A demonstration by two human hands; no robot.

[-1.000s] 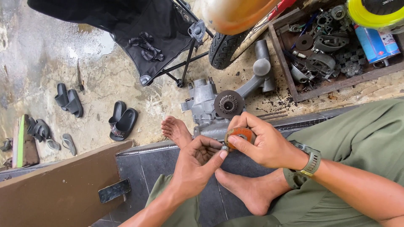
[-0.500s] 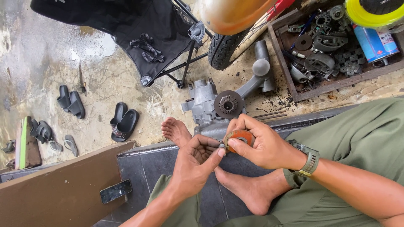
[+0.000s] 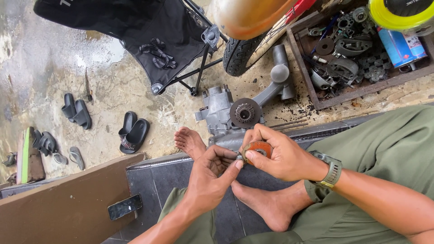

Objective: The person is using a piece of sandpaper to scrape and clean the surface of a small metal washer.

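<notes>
Wooden crate holds blue can; hands pinch disc.

Head view, steeply downward, close

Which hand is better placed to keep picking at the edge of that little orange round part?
Probably the left hand: its fingertips already pinch at the rim of the orange round part, while the right hand wraps around it, steadying it.
</notes>
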